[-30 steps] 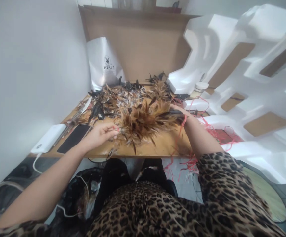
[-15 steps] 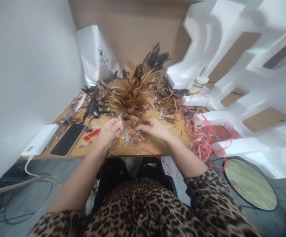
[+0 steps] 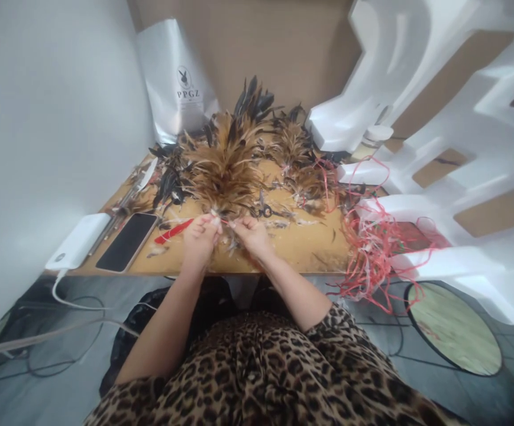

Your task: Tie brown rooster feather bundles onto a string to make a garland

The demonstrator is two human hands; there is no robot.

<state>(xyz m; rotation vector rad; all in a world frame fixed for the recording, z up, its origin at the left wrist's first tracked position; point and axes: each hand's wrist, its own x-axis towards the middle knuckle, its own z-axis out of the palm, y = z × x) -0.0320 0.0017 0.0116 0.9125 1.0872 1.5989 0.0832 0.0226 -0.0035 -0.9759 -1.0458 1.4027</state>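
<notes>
Close to the table's front edge, my left hand (image 3: 203, 234) pinches the base of a feather bundle (image 3: 225, 168). The bundle is brown with dark tips and fans away from me. My right hand (image 3: 253, 235) is closed on a red string (image 3: 225, 221) that runs to the bundle's base between both hands. A pair of scissors (image 3: 265, 210) with black handles lies just beyond my right hand. Left of my left hand rests a flat red strip (image 3: 173, 231). The exact grip of my left fingertips is partly hidden.
A phone (image 3: 126, 242) and a white power bank (image 3: 79, 241) with a cable lie at left. A silver bag (image 3: 179, 83) stands behind. Tangled pink string (image 3: 369, 248) hangs over the right edge beside white foam pieces (image 3: 443, 260). More feathers (image 3: 293, 142) lie at the back.
My right hand has moved left, close to my left hand, drawing in the red string. The scissors have come into sight. The whole view has shifted slightly.
</notes>
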